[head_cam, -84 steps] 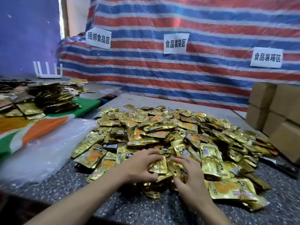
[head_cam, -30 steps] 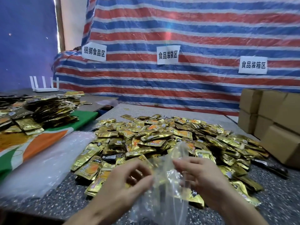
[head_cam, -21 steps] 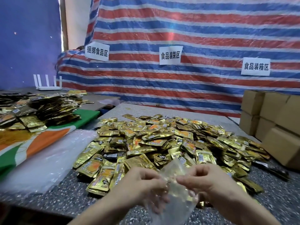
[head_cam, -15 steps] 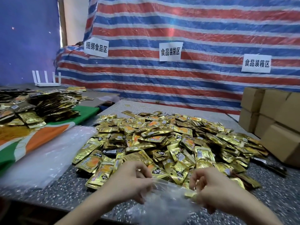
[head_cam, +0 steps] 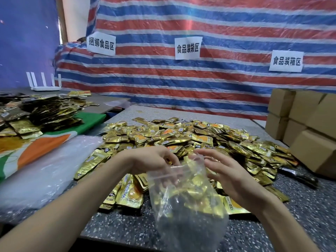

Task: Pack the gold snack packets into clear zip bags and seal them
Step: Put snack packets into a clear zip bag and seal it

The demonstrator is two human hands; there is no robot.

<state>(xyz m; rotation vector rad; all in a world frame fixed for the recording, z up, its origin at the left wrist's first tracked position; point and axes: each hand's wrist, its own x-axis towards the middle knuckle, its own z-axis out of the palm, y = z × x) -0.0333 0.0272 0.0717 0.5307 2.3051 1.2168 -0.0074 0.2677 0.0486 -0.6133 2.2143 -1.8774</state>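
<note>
Since the frame half a second earlier, both hands have risen off the bench point(head_cam: 300, 206). The clear zip bag point(head_cam: 187, 211), which then lay low and flat, now hangs upright below the fingers.

A striped tarpaulin point(head_cam: 209, 82) in red, blue and white fills the background well beyond the fingers and carries three white signs point(head_cam: 187, 48). The speckled bench lies beneath and beyond the fingers. On it, just past the fingertips and spreading to both sides, sits the heap of gold snack packets point(head_cam: 181, 137). Brown cardboard boxes point(head_cam: 307, 122) are stacked well to the right of the right fingers. A sheet of clear plastic film point(head_cam: 45, 171) lies to the left of the left fingers. Further left, a green, white and orange cloth point(head_cam: 41, 148) bears a second, darker pile of packets point(head_cam: 49, 113).

The bag's mouth is uppermost, between the two sets of fingers, and several gold packets show through the film inside it.

Left hand point(head_cam: 151, 160) — fingers curled round the left edge of the mouth, gripping it, with the fingertips visible through the film.

Right hand point(head_cam: 229, 175) — fingers loosely curved at the right edge of the mouth and touching the film. Whether they pinch it cannot be told.
</note>
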